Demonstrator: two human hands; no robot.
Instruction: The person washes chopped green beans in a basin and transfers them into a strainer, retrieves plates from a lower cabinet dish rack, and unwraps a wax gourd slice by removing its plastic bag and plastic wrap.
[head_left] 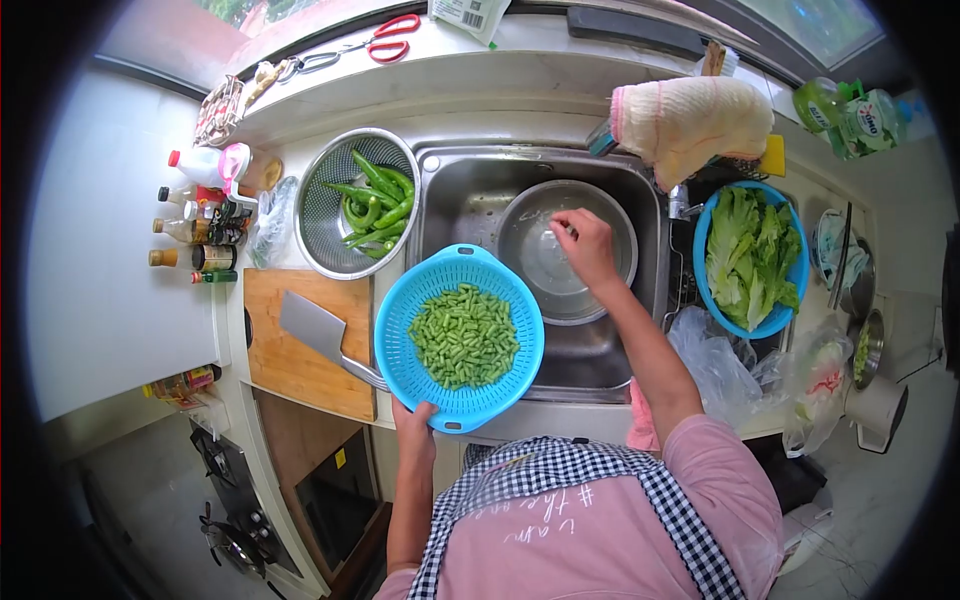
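Observation:
My left hand (414,420) grips the near rim of a blue plastic colander (395,290), its thumb over the edge. Cut green bean pieces (463,338) lie in a heap inside. The colander is held at the sink's left front, overlapping the cutting board's edge. My right hand (584,246) is over a round metal basin (622,290) that stands in the sink and looks to hold water. Its fingers are curled together; anything between them is too small to make out. A cleaver (314,325) lies on the wooden cutting board (275,365), its handle end touching or under the colander.
A metal strainer (310,215) of green peppers (380,205) stands left of the steel sink (440,190). On the right are a blue basket (707,270) of lettuce (745,250) and plastic bags (705,345). A towel (690,120) hangs by the faucet. Bottles (200,230) line the left.

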